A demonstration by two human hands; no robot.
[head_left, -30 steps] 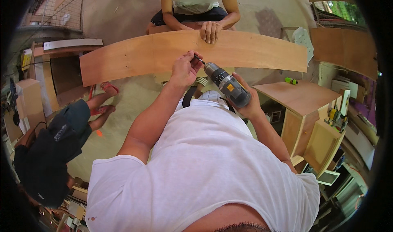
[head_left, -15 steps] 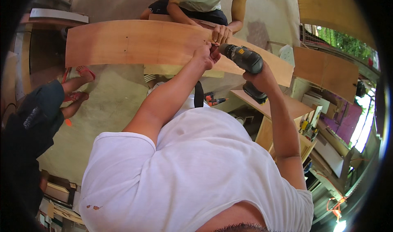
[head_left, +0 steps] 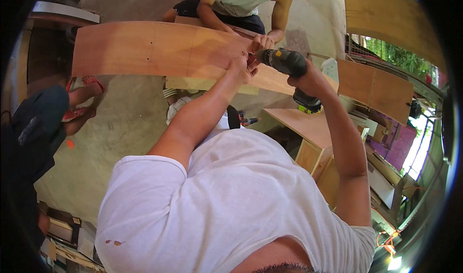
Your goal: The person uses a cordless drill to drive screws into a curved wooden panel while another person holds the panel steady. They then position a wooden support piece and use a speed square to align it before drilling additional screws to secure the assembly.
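My right hand [head_left: 311,84] is wrapped round the handle of a black cordless drill [head_left: 288,63], held level with its chuck pointing left. The chuck end reaches my left hand [head_left: 242,68], which rests at the plywood board's face with its fingers curled together. Whatever sits in those fingers is too small and hidden to name. The long reddish plywood board [head_left: 120,48] spans the view from left to right. Just beyond the drill's tip, a co-worker's hand [head_left: 263,42] lies on the board's far edge.
The co-worker [head_left: 241,5] sits behind the board. Another person [head_left: 36,128] stands at the left in red sandals. A wooden cabinet [head_left: 304,126] stands below my right arm. A second drill [head_left: 248,121] lies near my waist. More panels [head_left: 374,89] lean at the right.
The drill has tilted to a more level position, its rear end rising slightly. My left hand stays at nearly the same spot on the board. The whole view has shifted a little.
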